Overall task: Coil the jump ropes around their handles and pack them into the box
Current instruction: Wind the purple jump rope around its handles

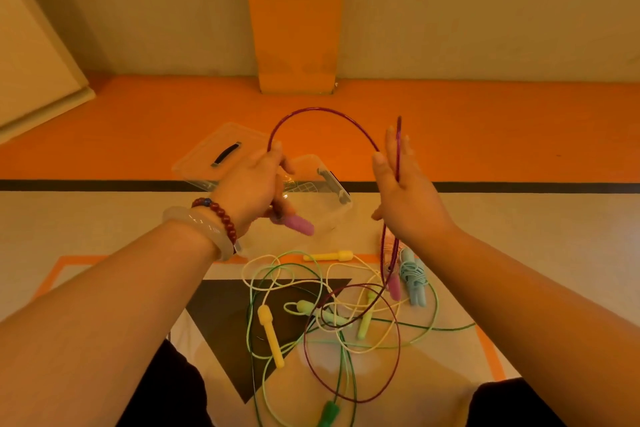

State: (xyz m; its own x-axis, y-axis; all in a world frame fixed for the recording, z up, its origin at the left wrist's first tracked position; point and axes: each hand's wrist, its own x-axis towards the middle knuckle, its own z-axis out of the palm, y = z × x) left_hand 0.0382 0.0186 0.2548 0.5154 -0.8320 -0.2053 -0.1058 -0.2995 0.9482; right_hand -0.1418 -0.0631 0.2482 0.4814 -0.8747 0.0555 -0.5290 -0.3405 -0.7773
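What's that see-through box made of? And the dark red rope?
The box looks like hard clear plastic: the floor shows through its walls. The dark red rope looks like glossy plastic or vinyl cord: it shines and holds a springy arch. I cannot be sure.

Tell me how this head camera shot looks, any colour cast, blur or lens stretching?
Head view: a heavy orange-yellow cast tints everything; the wide lens stretches both forearms toward the bottom corners; the pink handle in the left hand looks slightly smeared; the clear box nearly vanishes against the floor.
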